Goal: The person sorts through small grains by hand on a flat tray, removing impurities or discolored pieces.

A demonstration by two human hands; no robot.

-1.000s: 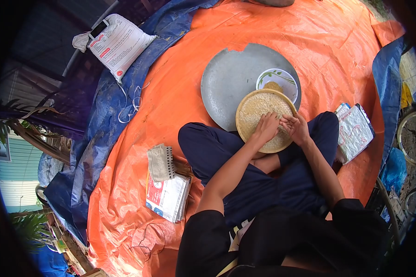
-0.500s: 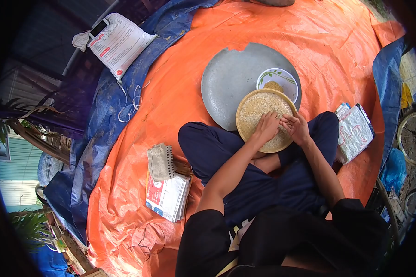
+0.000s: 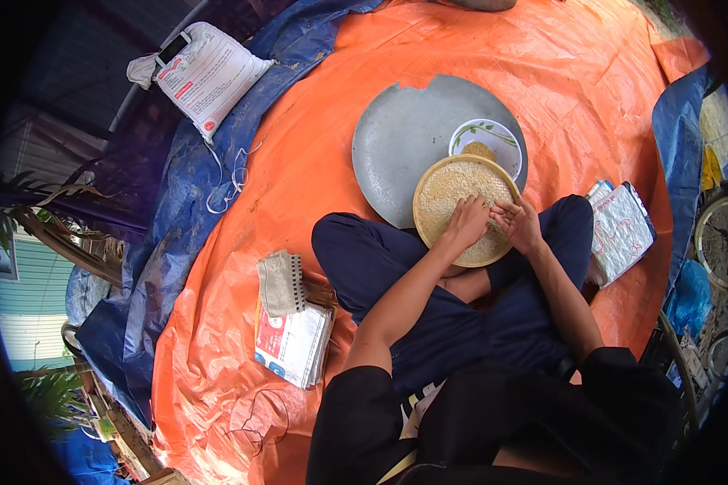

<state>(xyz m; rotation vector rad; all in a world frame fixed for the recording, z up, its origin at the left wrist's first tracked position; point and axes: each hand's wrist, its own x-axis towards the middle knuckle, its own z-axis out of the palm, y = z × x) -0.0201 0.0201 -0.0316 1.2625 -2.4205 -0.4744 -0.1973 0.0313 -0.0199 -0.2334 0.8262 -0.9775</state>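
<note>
A shallow round woven tray (image 3: 419,212) rests against my crossed legs, its inside spread with pale grain (image 3: 457,186). My left hand (image 3: 469,222) lies over the grain with its fingers stretched forward. Beside it, my right hand (image 3: 520,224) is over the tray's right side, its fingers bent and drawn together near the left fingertips. Whatever is between those right fingers is too small to make out. Just beyond the tray stands a white bowl with green leaves (image 3: 503,136), partly covered by the tray and holding brownish grain (image 3: 479,150).
Under the bowl lies a big round grey metal sheet (image 3: 396,145) with a notched far edge. An orange tarp (image 3: 299,178) covers the ground. Folded sacks (image 3: 295,343) and a grey cloth (image 3: 281,283) lie left, more folded sacks (image 3: 621,230) right. A full white sack (image 3: 210,77) stands far left.
</note>
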